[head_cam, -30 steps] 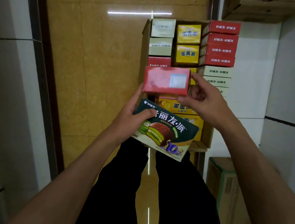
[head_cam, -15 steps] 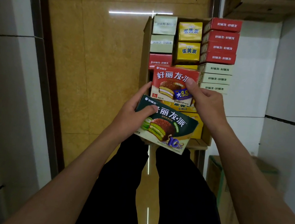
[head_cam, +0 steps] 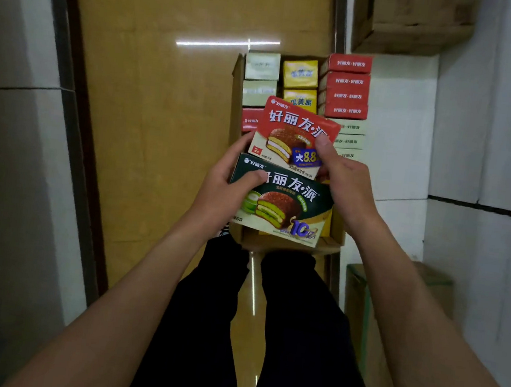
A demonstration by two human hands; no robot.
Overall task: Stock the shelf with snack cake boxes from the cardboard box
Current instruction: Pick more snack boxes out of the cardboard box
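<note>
An open cardboard box (head_cam: 236, 95) stands on a stool in front of me, packed with red, yellow and pale green snack cake boxes on end. My left hand (head_cam: 226, 187) grips a dark green snack cake box (head_cam: 282, 201) at its left edge, thumb on its face. My right hand (head_cam: 344, 184) pinches a red snack cake box (head_cam: 289, 133) by its right side, thumb on top. The red box lies face up, its lower edge overlapping the green box's top edge, and the fingertips of my left hand touch its left side.
A wooden stool (head_cam: 289, 245) carries the cardboard box. White shelf panels (head_cam: 491, 156) rise on the right, with a brown carton (head_cam: 413, 23) on top. Another carton with green tape (head_cam: 371, 308) sits on the floor at right. A dark door frame (head_cam: 76, 109) runs down the left.
My right hand lifted the red box out of the cardboard box, turned it face up and brought it down against the green box in my left hand.
</note>
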